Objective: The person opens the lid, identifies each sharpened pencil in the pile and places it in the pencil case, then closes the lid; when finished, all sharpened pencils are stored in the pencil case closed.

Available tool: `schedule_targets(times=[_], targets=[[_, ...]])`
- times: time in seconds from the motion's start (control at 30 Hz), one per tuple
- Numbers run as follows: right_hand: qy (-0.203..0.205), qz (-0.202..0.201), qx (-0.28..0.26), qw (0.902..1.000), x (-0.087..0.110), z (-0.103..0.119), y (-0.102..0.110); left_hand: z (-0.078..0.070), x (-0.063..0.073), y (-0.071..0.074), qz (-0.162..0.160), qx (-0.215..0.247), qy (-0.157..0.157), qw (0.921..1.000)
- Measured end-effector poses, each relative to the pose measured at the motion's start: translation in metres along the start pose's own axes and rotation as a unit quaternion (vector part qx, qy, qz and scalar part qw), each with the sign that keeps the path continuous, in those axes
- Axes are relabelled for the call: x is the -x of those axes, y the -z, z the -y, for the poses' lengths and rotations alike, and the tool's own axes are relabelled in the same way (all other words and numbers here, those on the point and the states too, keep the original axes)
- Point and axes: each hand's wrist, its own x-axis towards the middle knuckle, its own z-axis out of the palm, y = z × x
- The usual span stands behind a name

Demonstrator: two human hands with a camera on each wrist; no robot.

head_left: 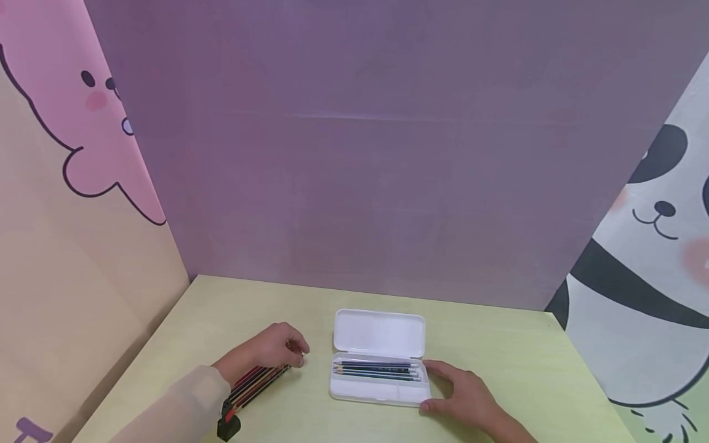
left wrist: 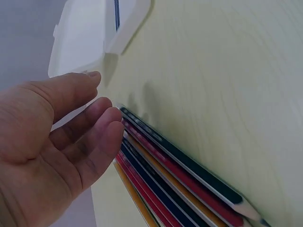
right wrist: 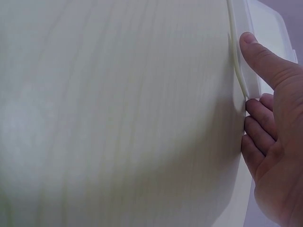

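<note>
A white pencil case (head_left: pixel 380 395) lies with its lid (head_left: pixel 379 332) folded back, and several dark and blue pencils (head_left: pixel 376 370) rest in its tray. My right hand (head_left: pixel 462 394) holds the case at its right end, thumb at the front corner and fingers at the back one. The right wrist view shows the thumb (right wrist: pixel 258 49) against the case's edge. My left hand (head_left: pixel 279 346) hovers at the far end of a bundle of striped pencils (head_left: pixel 257 383). Its thumb and bent fingers are apart, with fingertips close to the green, red, yellow and blue pencils (left wrist: pixel 175 156).
A small black object (head_left: pixel 229 426) is at the near end of the loose pencils, partly hidden by the left sleeve (head_left: pixel 183 406). The pale wooden table (head_left: pixel 487 338) ends at a purple panel (head_left: pixel 376 184). Cartoon-printed walls stand left and right.
</note>
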Motion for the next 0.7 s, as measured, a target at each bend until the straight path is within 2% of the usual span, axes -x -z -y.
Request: schedule_targets(times=[0.27,0.4,0.7], targets=[[0.005,0.002,-0.003,1.0000,-0.001,-0.002,-0.002,0.015,0.010,0.003,0.002,0.025,0.007,0.9997],[0.008,-0.001,-0.003,1.0000,-0.001,-0.003,-0.002,0.019,0.014,0.002,0.004,0.021,0.010,0.9997],[0.000,-0.003,-0.004,1.0000,-0.001,-0.002,-0.002,0.016,0.015,-0.003,-0.015,-0.009,0.000,0.9998]])
